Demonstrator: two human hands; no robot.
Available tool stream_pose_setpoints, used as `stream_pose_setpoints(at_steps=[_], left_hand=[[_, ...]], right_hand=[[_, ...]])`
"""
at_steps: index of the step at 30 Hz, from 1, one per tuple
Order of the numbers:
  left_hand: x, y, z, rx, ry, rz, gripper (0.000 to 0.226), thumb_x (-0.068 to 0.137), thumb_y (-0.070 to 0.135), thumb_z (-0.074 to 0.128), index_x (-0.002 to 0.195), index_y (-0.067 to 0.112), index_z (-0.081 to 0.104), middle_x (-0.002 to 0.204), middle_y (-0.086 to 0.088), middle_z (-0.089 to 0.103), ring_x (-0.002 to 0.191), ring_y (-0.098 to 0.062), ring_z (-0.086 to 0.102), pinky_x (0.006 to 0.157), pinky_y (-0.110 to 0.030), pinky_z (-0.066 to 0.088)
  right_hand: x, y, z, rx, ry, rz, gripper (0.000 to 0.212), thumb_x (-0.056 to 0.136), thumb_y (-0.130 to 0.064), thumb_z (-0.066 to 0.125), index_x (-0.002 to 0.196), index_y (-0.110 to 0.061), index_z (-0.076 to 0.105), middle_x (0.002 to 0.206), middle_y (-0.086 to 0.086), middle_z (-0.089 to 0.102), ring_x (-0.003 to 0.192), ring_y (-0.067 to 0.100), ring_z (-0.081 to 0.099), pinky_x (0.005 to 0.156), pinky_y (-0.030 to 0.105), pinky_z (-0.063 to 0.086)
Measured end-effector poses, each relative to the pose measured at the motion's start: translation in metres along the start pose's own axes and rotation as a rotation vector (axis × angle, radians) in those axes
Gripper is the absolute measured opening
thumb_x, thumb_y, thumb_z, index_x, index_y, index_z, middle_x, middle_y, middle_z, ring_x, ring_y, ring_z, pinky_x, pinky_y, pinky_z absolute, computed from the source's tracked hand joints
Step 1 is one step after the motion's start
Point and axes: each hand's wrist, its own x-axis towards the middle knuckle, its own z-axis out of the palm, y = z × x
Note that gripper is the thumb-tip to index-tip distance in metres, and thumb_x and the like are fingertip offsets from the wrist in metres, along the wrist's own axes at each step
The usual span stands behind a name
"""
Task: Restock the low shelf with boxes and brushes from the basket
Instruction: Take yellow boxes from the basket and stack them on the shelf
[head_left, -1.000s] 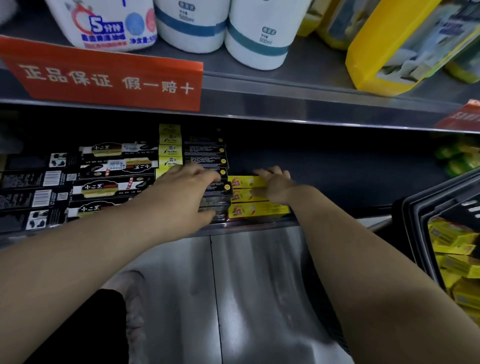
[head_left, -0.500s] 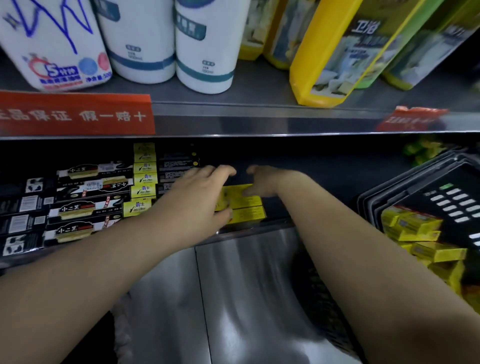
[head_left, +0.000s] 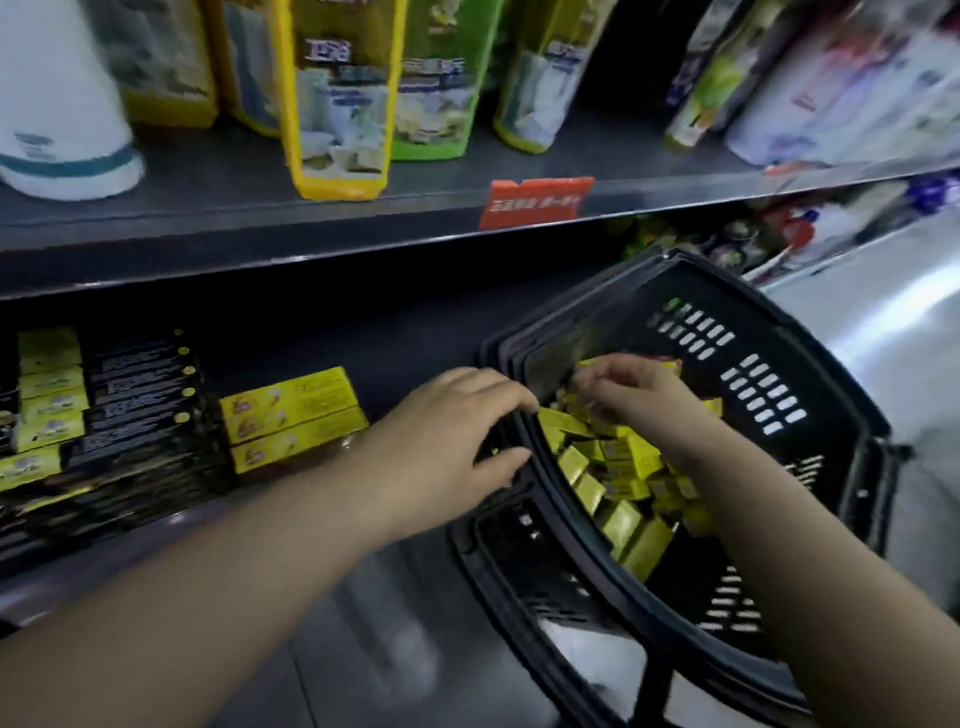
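A black plastic basket (head_left: 810, 332) stands at the right, holding several small yellow boxes (head_left: 623, 457). My right hand (head_left: 639, 395) is inside it, fingers bent down onto the top boxes; whether it grips one is unclear. My left hand (head_left: 447, 431) hovers at the basket's left rim with relaxed fingers and holds nothing. On the low shelf (head_left: 415, 348), long yellow boxes (head_left: 291, 410) lie stacked beside rows of black boxes (head_left: 140, 395).
The upper shelf (head_left: 260, 234) overhangs the low one and carries a white bottle (head_left: 57, 104), yellow and green refill pouches (head_left: 337, 104) and a red price tag (head_left: 535, 202). Shiny floor (head_left: 883, 332) shows beyond the basket.
Both hands left the yellow boxes on the low shelf and swung right to the basket. My view turned right with them.
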Motion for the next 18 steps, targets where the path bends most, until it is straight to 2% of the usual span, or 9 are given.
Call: stream_pose_setpoints(at_steps=[3,6,7,9,10,12,14,16,18], left_hand=[[0.013,0.010,0.019,0.005,-0.099,0.041,0.041,0.092,0.043,0.050,0.130,0.030,0.046,0.134,0.014,0.045,0.129,-0.001,0.025,0.098,-0.006,0.010],[0.018,0.008,0.036,0.102,-0.195,0.032,0.048,0.093,0.052,0.038,0.137,0.034,0.038,0.144,0.017,0.035,0.141,-0.002,0.012,0.109,-0.014,-0.004],[0.017,0.007,0.041,0.155,-0.221,0.027,0.049,0.093,0.054,0.034,0.137,0.034,0.037,0.144,0.018,0.034,0.142,-0.002,0.009,0.110,-0.017,-0.007],[0.018,0.008,0.049,0.244,-0.229,0.041,0.045,0.092,0.056,0.030,0.130,0.035,0.043,0.137,0.017,0.038,0.141,-0.003,0.011,0.108,-0.017,-0.014],[0.019,0.010,0.050,0.267,-0.219,0.051,0.041,0.091,0.057,0.030,0.120,0.035,0.049,0.128,0.016,0.043,0.139,-0.003,0.018,0.106,-0.016,-0.017],[0.023,0.013,0.048,0.273,-0.210,0.057,0.032,0.090,0.057,0.031,0.099,0.034,0.052,0.105,0.017,0.050,0.123,-0.003,0.036,0.107,-0.014,-0.018],[0.026,0.011,0.045,0.275,-0.218,0.074,0.031,0.088,0.056,0.029,0.088,0.035,0.051,0.088,0.018,0.047,0.099,0.000,0.042,0.114,-0.019,-0.008],[0.030,0.005,0.043,0.250,-0.236,0.094,0.032,0.092,0.054,0.029,0.079,0.035,0.052,0.075,0.017,0.044,0.084,0.000,0.039,0.117,-0.028,0.012],[0.034,0.001,0.040,0.201,-0.276,0.103,0.027,0.091,0.050,0.034,0.069,0.037,0.044,0.066,0.016,0.040,0.075,-0.003,0.038,0.100,-0.033,0.037]], right_hand=[[0.006,0.056,-0.017,-0.054,0.049,0.133,0.016,0.087,-0.012,0.063,0.073,-0.020,0.062,0.071,-0.003,0.061,0.065,0.011,0.053,0.064,0.023,0.044],[0.022,0.104,-0.030,-0.259,0.073,0.267,0.003,0.087,-0.015,0.063,0.083,-0.015,0.063,0.074,0.003,0.058,0.064,0.013,0.051,0.059,0.024,0.041],[0.026,0.118,-0.034,-0.361,0.060,0.318,0.012,0.086,-0.018,0.063,0.096,-0.012,0.063,0.082,0.006,0.059,0.070,0.016,0.054,0.060,0.025,0.042],[0.034,0.143,-0.040,-0.547,0.009,0.427,0.042,0.087,-0.024,0.064,0.124,-0.009,0.051,0.115,0.014,0.056,0.100,0.027,0.057,0.078,0.028,0.047],[0.037,0.152,-0.041,-0.598,0.005,0.461,0.052,0.088,-0.025,0.063,0.133,-0.009,0.043,0.131,0.017,0.047,0.115,0.032,0.052,0.089,0.034,0.046],[0.043,0.161,-0.041,-0.585,0.053,0.491,0.064,0.090,-0.028,0.060,0.141,-0.007,0.028,0.144,0.020,0.032,0.129,0.037,0.039,0.103,0.043,0.039],[0.054,0.161,-0.043,-0.445,0.188,0.535,0.071,0.092,-0.036,0.056,0.144,-0.003,0.020,0.146,0.022,0.030,0.131,0.039,0.036,0.104,0.044,0.036],[0.068,0.158,-0.046,-0.207,0.362,0.592,0.069,0.095,-0.040,0.049,0.144,-0.001,0.019,0.145,0.021,0.036,0.129,0.039,0.040,0.103,0.045,0.037],[0.081,0.156,-0.050,0.107,0.476,0.588,0.058,0.097,-0.034,0.046,0.142,0.000,0.031,0.140,0.019,0.044,0.125,0.036,0.047,0.102,0.044,0.041]])
